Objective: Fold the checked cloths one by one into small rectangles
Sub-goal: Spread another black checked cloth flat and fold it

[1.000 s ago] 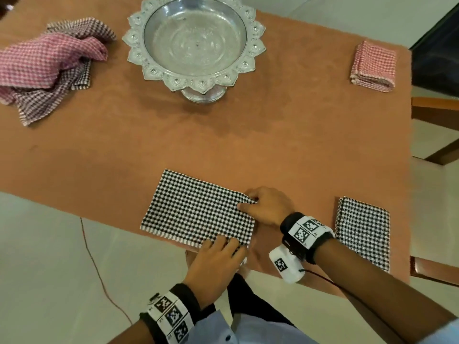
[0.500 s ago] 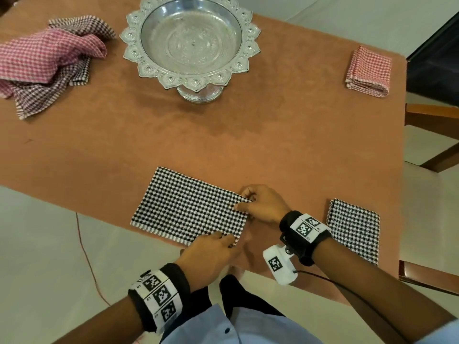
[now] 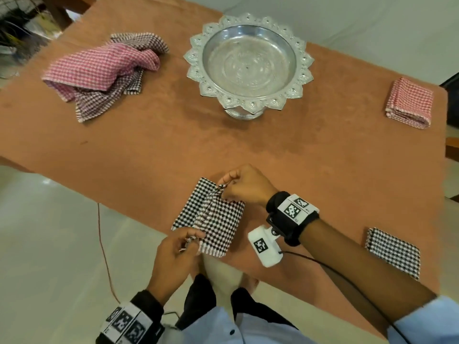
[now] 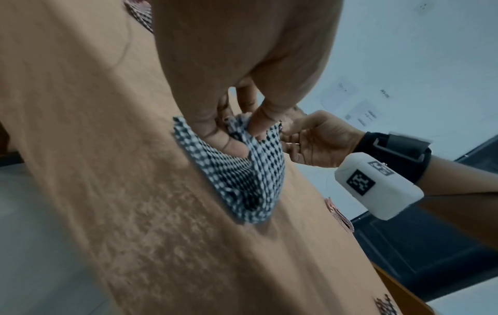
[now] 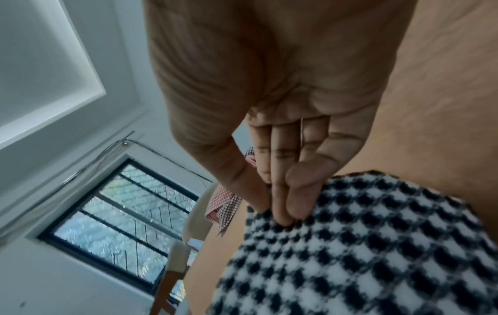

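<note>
A black-and-white checked cloth (image 3: 216, 219) lies at the near edge of the brown table (image 3: 248, 150), its right part raised and carried leftward over the rest. My right hand (image 3: 224, 187) pinches the far corner of the raised edge between thumb and fingers. My left hand (image 3: 192, 240) pinches the near corner at the table's edge. In the left wrist view the thumb and fingers grip the cloth (image 4: 242, 170). In the right wrist view the fingertips (image 5: 283, 215) press into the cloth (image 5: 363, 255). A heap of unfolded pink and dark checked cloths (image 3: 104, 70) sits far left.
A silver pedestal bowl (image 3: 248, 63) stands at the back centre. A folded red checked cloth (image 3: 408, 103) lies far right, a folded black checked cloth (image 3: 393, 252) near right. A wooden chair (image 3: 453, 150) stands past the right edge. A thin cable (image 3: 104, 252) trails on the floor.
The cloth lay flat as a long rectangle; now both hands have lifted its right edge and carried it leftward over the rest. The head view has shifted.
</note>
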